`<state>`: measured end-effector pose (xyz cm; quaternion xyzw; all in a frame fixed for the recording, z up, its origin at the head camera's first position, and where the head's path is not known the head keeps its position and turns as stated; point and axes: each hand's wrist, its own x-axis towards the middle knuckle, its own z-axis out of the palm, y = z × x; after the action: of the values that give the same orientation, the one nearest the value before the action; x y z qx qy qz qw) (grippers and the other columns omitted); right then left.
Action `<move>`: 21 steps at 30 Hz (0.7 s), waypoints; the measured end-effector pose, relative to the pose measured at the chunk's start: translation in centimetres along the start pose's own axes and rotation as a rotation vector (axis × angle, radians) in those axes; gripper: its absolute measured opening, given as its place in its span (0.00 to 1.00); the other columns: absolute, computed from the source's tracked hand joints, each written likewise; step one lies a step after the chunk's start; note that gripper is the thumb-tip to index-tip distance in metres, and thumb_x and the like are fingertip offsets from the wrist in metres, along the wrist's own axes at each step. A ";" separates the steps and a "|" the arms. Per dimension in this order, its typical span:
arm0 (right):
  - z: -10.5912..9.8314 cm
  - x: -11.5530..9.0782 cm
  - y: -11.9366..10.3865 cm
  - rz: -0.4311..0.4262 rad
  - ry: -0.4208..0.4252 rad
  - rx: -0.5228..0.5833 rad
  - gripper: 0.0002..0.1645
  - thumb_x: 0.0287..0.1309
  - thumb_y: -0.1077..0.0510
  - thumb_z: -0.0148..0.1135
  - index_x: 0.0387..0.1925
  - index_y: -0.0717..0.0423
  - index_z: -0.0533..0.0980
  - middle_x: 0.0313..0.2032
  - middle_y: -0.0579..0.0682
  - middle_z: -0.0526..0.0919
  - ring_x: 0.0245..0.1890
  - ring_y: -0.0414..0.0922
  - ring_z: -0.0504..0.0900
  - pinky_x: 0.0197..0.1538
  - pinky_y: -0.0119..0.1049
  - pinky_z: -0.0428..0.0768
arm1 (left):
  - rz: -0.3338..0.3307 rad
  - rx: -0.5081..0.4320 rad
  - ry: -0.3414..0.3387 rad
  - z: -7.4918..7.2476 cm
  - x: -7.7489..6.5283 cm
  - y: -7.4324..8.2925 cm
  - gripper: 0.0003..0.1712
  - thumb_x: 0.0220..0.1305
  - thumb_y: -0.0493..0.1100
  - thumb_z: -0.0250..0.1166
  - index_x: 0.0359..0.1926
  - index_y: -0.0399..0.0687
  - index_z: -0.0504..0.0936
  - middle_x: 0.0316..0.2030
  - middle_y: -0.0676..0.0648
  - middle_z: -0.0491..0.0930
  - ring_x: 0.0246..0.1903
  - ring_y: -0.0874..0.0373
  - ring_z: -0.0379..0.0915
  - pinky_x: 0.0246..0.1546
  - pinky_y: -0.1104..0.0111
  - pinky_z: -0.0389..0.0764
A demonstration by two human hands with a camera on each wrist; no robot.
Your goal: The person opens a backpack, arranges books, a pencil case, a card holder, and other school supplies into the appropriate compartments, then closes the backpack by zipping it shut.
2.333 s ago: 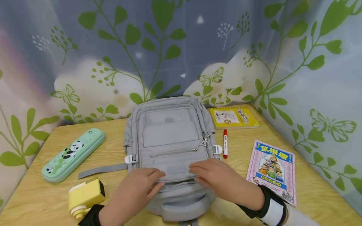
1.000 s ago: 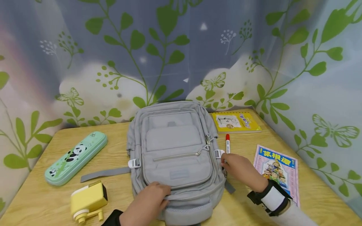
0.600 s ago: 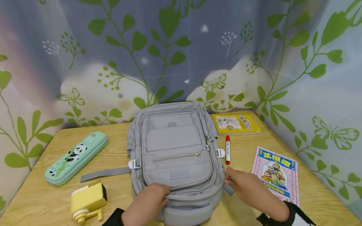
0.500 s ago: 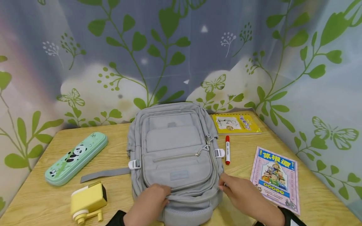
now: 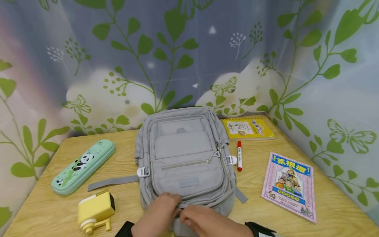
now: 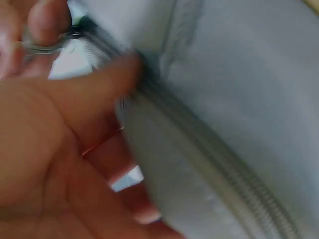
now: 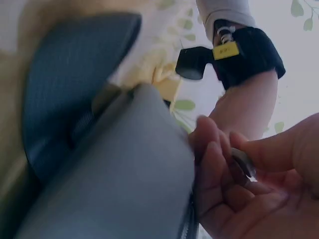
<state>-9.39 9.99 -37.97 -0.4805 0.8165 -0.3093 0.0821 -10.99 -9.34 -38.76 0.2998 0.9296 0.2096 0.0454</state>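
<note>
A grey backpack [image 5: 183, 144] lies on its back on the table, its carry-handle end toward me. My left hand [image 5: 160, 210] grips the fabric edge beside the zipper [image 6: 199, 134] at that end. Close against it, my right hand [image 5: 211, 221] pinches a metal zipper pull [image 7: 242, 161] between thumb and fingers. In the left wrist view the pull's ring [image 6: 46, 48] shows between the right hand's fingertips, near the left thumb. Both hands hide part of the bag's opening and most of its handle in the head view.
Left of the bag are a mint panda pencil case [image 5: 84, 166] and a yellow crank sharpener [image 5: 96, 210]. To its right lie a red-and-white marker [image 5: 239, 156], a yellow spiral notebook [image 5: 248, 128] and a pink-and-blue book [image 5: 288, 187]. Grey straps [image 5: 112, 181] stretch over the table.
From the bag's right side, my right hand has travelled round the corner to the near end, up to my left hand. My left hand stays on the same edge.
</note>
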 end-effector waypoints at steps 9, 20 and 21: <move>-2.3 -1.4 -0.8 0.196 0.111 0.101 0.09 0.71 0.52 0.44 0.43 0.48 0.70 0.30 0.39 0.77 0.26 0.25 0.68 0.30 0.21 0.73 | 0.191 -0.096 0.012 -0.1 -0.2 2.2 0.08 0.64 0.53 0.57 0.32 0.59 0.78 0.23 0.62 0.73 0.24 0.75 0.68 0.27 0.81 0.70; -3.0 -2.7 1.7 0.011 0.090 -0.421 0.12 0.64 0.51 0.55 0.45 0.50 0.75 0.42 0.42 0.78 0.41 0.36 0.76 0.44 0.28 0.77 | 0.324 0.166 0.380 0.1 -0.7 2.6 0.05 0.51 0.36 0.66 0.28 0.51 0.82 0.24 0.59 0.75 0.24 0.71 0.68 0.26 0.83 0.68; -2.8 -2.8 1.9 -0.007 0.066 -0.478 0.13 0.62 0.51 0.58 0.46 0.50 0.76 0.44 0.42 0.78 0.44 0.37 0.77 0.46 0.29 0.77 | 0.319 0.159 0.367 0.0 -0.8 2.4 0.05 0.50 0.36 0.67 0.28 0.51 0.81 0.23 0.59 0.73 0.23 0.71 0.65 0.25 0.83 0.67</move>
<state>-10.57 14.16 -37.30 -0.4788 0.8671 -0.1230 -0.0618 -9.06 -7.99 -37.81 0.4019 0.8769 0.1913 -0.1815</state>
